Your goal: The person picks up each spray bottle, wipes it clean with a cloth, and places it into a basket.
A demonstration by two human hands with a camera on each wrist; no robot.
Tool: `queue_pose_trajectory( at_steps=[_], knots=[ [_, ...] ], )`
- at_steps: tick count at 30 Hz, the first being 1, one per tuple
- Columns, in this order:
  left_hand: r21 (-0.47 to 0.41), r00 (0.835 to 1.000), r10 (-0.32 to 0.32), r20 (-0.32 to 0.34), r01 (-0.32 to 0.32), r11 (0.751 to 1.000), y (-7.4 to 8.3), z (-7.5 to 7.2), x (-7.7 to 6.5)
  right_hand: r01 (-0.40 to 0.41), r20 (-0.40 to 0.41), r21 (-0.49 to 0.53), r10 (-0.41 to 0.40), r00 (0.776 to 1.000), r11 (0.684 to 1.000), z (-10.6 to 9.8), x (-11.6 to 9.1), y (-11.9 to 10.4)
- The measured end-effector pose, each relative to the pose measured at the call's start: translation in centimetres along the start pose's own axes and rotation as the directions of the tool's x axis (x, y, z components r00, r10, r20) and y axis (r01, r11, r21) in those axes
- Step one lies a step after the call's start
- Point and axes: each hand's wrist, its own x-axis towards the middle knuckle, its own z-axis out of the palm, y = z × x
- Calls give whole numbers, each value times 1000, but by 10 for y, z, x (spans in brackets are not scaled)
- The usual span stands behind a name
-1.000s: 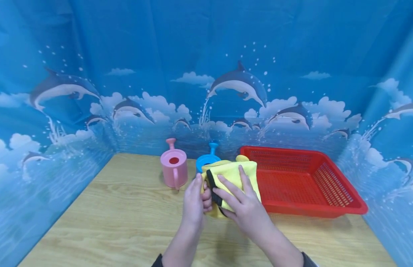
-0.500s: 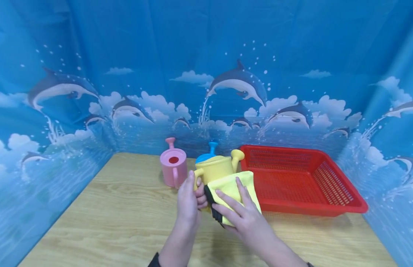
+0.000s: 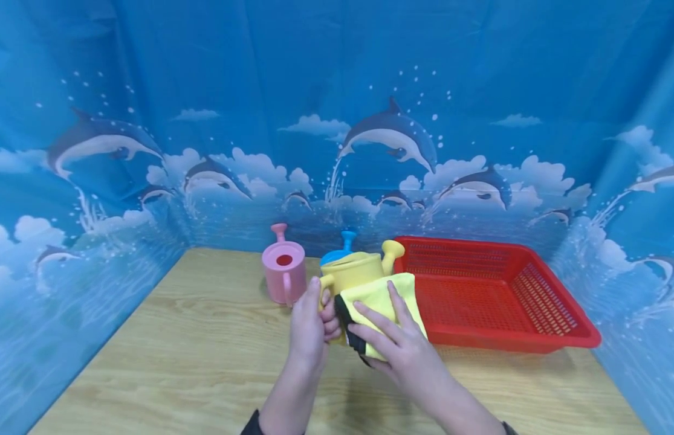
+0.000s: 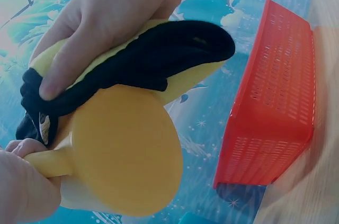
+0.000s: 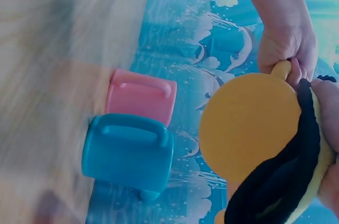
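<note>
My left hand [image 3: 309, 326] grips the handle of a yellow toy watering can [image 3: 352, 270], lifted above the table with its spout towards the right. A folded yellow cloth [image 3: 377, 296] with a black edge lies against the can's near side. My right hand [image 3: 404, 344] holds that cloth, fingers spread across its face. In the left wrist view, the can's round base [image 4: 130, 150] faces the camera and the cloth's black side [image 4: 143, 65] wraps its edge. The right wrist view also shows the base [image 5: 249, 126], with the left hand [image 5: 288, 49] at the handle.
A pink watering can [image 3: 284, 272] stands on the wooden table [image 3: 206, 338] left of the hands. Behind the yellow can is a blue one [image 3: 347, 241], partly hidden. To the right sits a red slotted plastic basket [image 3: 511, 338]. A dolphin-printed blue curtain [image 3: 315, 78] encloses the table.
The cloth has slid down from the yellow can's top to its side, uncovering rim and spout. Over the last half second, can and cloth have shifted only slightly.
</note>
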Motion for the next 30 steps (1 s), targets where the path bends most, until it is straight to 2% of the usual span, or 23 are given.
queue_pose_trajectory(
  at_steps=[4,9,17,24,30],
  knots=[
    [-13,1000,19,15,-19,1000,0,1,0,-25,-6,10,25,1000,1000,1,8,3],
    [-15,999,14,33,-13,1000,-1,1,-1,-74,-18,43,75,997,996,2,16,8],
    [22,999,-30,40,29,999,2,2,-1,-120,-18,80,122,992,990,0,30,19],
    [-6,999,-37,15,37,999,4,1,0,-83,-10,51,84,996,995,-1,28,16],
    [-40,1000,-10,-24,9,999,7,-3,2,-48,16,60,47,999,997,-1,21,8]
  ],
)
